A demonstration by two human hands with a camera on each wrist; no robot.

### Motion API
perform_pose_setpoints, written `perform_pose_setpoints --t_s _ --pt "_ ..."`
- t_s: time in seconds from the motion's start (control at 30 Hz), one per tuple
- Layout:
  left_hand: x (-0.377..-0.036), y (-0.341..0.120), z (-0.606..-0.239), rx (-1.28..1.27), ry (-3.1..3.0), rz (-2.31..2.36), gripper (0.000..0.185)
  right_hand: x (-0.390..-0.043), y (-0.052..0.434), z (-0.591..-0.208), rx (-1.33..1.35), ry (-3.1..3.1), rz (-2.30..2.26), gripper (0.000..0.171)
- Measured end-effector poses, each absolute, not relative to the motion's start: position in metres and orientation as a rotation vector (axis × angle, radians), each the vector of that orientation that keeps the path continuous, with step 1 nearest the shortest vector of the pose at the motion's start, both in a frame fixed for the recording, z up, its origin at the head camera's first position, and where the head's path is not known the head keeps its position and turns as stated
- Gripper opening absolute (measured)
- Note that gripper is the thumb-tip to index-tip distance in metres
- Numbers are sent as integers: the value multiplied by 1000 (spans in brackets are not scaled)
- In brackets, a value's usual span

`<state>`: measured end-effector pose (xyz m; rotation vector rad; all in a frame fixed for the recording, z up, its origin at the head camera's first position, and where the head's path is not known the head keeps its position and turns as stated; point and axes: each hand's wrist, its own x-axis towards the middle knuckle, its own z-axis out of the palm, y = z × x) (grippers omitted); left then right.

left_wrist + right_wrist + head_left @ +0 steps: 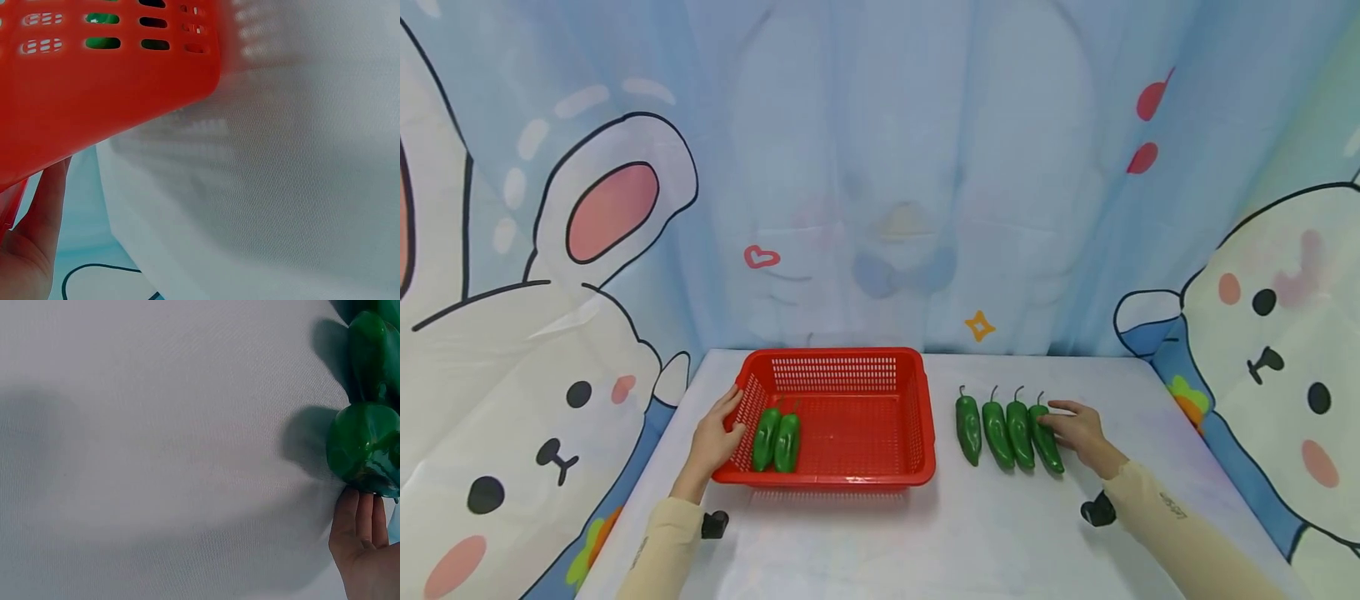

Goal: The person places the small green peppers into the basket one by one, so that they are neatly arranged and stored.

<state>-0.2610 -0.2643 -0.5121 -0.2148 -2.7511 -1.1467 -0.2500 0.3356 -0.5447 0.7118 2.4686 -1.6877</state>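
A red plastic basket (850, 481) with slotted walls stands on the table, and two green peppers (787, 443) lie side by side at its left end. My left hand (715, 437) holds the basket's left rim; the left wrist view shows a finger along the outer wall, the rest partly hidden. Right of the basket, several more green peppers (996, 433) lie in a row, stems pointing away. My right hand (1078, 432) is at the rightmost pepper (1047, 440). In the right wrist view its extended fingers (364, 519) touch that pepper's side.
A white cloth covers the table (850, 550). Behind it and at both sides hangs a blue curtain (887, 167) printed with cartoon rabbits. Small black devices show under each wrist, the right one (1098, 510) and the left one (715, 524).
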Motion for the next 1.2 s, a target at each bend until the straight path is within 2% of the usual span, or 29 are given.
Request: perform_pose_setpoints --t_s 0.27,0.5,1.2 --pt "-261 -262 -511 -227 -2751 -1140 62 -246 339 -547 642 2519 -1673 63" --pt "-260 -262 -509 -223 -2754 -1141 62 -248 341 -544 720 2521 -1693 63" --pt "-260 -263 -512 -240 -2732 -1113 62 -246 337 -492 715 2371 -1915 67"
